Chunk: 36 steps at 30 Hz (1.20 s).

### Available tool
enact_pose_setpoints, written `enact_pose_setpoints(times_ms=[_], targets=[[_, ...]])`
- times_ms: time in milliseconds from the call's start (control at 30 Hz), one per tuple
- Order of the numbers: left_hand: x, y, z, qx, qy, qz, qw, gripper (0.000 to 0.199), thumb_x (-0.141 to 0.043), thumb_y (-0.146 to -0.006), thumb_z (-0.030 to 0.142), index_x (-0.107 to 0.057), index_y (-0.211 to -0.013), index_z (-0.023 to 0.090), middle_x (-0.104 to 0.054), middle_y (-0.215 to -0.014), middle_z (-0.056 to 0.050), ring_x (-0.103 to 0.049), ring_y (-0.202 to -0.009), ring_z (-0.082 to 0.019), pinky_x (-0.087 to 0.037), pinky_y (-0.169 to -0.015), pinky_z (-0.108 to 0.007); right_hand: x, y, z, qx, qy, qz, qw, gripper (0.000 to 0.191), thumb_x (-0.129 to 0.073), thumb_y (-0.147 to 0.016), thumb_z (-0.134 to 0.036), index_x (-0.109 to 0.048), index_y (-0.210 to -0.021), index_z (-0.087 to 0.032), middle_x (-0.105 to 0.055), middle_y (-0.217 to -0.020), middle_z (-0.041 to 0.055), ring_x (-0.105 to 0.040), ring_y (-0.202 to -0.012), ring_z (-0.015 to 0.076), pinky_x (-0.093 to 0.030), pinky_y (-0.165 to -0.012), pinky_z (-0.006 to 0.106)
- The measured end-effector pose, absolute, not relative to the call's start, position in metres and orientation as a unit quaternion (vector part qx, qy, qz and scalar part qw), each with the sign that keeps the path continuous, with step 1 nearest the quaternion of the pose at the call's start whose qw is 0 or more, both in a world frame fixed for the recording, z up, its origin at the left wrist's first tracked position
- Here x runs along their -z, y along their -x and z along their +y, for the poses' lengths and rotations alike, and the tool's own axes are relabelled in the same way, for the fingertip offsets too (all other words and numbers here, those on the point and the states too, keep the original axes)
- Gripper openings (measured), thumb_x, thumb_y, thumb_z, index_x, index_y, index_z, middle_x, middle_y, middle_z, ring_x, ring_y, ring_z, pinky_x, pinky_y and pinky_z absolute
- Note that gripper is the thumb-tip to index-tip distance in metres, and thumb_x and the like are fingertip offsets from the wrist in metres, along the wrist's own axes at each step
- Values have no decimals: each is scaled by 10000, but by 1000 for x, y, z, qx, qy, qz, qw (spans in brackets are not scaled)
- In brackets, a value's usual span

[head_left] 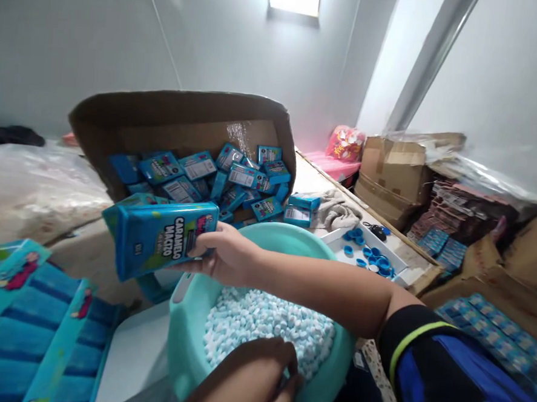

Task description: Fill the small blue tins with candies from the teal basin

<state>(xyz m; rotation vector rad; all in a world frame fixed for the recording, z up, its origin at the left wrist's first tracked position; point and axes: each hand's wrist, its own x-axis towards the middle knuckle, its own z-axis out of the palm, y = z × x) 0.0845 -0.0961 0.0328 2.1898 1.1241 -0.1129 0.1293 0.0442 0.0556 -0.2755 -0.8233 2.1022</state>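
Observation:
My right hand (222, 253) reaches across from the right and is closed round the end of a blue carton (152, 239) with printed lettering, held tilted above the left rim of a turquoise tub (182, 335). Many small pale blue and white candies (261, 319) lie in the tub. Low over the candies, at the near side of the tub, my left hand (262, 370) has its fingers curled and thumb close to them; what it holds, if anything, is mostly hidden.
Behind the tub, a cardboard box (187, 114) holds many small blue cartons. Blue display trays (24, 331) stand at the left. At the right are a white tray (338, 248) with blue caps, a grey cloth (338, 211) and stacked cardboard (388, 172).

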Motion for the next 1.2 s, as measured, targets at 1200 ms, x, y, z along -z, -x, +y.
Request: enact_pose_setpoints(times_ms=[1200], targets=[[-34,-75,-102,37,-852,406,327,246,-489,-944,393,-682,-969,243,-734,-981,-14,-672,-904,-217,-402,-740,-314,-50,-126,19,-788,122,-372,474,588,-959,-550,-437,-692,-1011,-187,-756,-1036,51,-699,-1032,222,-543,-1018,364]])
